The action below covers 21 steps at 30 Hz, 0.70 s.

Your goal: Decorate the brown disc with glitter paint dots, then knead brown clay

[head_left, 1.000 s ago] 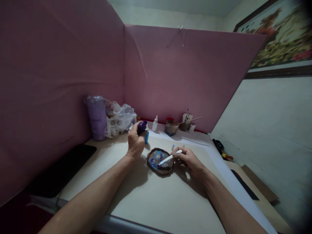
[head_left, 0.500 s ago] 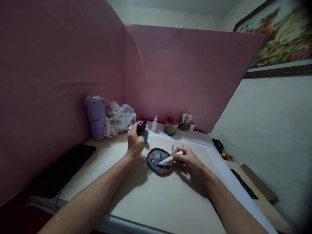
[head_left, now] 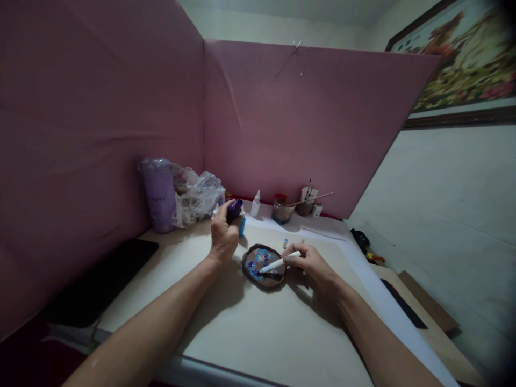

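My left hand (head_left: 224, 236) is wrapped round a small dark purple bottle (head_left: 234, 211), raised above the table. Pinched in the fingers of my right hand (head_left: 308, 260) is a white marker-like pen (head_left: 278, 264), slanting down to the left. Its tip meets, or hovers just over, the surface of a brown, rough-rimmed round dish (head_left: 269, 291). Blue and purple glittery patches (head_left: 264, 255) cover parts of the dish. A blue bottle (head_left: 242, 227) stands partly hidden behind my left hand. Just beyond the dish lies a small blue-and-white cap (head_left: 285, 243).
Along the back stand a white dropper bottle (head_left: 255, 205), a jar of murky liquid (head_left: 282, 212) with a brush (head_left: 312, 199) across it, and a brush holder (head_left: 305, 207). Left are a purple tumbler (head_left: 159, 196), a plastic bag (head_left: 199, 199) and a black pad (head_left: 108, 279). Pink panels (head_left: 302, 123) border the table.
My right hand and the pen have shifted slightly left, so the pen tip sits a little further left on the dish. My left hand with the purple bottle stays still.
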Each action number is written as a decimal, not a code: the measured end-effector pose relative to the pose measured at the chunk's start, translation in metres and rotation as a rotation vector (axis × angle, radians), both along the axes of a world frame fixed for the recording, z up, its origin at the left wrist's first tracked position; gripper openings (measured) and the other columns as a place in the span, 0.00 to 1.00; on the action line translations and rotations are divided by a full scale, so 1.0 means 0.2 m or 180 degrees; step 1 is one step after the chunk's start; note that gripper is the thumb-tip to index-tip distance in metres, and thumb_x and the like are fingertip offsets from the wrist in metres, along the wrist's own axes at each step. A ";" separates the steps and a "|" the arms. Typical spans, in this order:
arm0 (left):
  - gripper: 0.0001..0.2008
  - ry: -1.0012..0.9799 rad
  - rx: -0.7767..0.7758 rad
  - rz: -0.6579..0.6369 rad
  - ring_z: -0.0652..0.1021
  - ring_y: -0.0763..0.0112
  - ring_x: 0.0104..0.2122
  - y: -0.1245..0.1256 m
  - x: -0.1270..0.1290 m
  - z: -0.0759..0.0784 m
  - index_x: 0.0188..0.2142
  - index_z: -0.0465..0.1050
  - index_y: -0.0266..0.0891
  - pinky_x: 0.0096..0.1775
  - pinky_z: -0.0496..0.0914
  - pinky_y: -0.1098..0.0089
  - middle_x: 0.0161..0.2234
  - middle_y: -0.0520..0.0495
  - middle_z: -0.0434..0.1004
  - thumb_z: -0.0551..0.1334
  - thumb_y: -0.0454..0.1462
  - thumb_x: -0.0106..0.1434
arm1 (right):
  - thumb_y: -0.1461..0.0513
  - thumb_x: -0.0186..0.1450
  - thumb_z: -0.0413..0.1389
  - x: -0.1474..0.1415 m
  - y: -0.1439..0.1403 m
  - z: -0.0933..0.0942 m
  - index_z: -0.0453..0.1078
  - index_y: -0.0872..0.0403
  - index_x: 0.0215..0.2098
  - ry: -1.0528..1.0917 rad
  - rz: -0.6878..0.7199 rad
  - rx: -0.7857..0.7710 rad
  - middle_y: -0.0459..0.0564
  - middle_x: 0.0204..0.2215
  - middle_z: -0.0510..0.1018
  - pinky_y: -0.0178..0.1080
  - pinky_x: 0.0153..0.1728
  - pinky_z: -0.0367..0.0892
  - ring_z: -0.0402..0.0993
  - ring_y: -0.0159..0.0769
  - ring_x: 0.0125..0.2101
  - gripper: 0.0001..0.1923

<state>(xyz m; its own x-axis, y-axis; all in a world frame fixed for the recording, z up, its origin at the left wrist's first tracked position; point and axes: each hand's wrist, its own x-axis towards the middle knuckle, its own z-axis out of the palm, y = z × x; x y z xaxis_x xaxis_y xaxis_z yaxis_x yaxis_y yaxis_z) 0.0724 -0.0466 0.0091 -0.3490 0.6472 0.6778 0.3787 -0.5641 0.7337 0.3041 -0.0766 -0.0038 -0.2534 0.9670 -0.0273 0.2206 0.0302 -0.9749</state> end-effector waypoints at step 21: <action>0.19 0.0063 -0.0016 0.0037 0.74 0.63 0.43 0.00 0.00 0.00 0.49 0.70 0.40 0.50 0.66 0.60 0.44 0.45 0.76 0.61 0.33 0.56 | 0.59 0.51 0.62 -0.03 -0.02 0.01 0.69 0.55 0.26 0.0088 -0.0035 -0.0032 0.41 0.15 0.67 0.29 0.18 0.50 0.59 0.25 0.16 0.09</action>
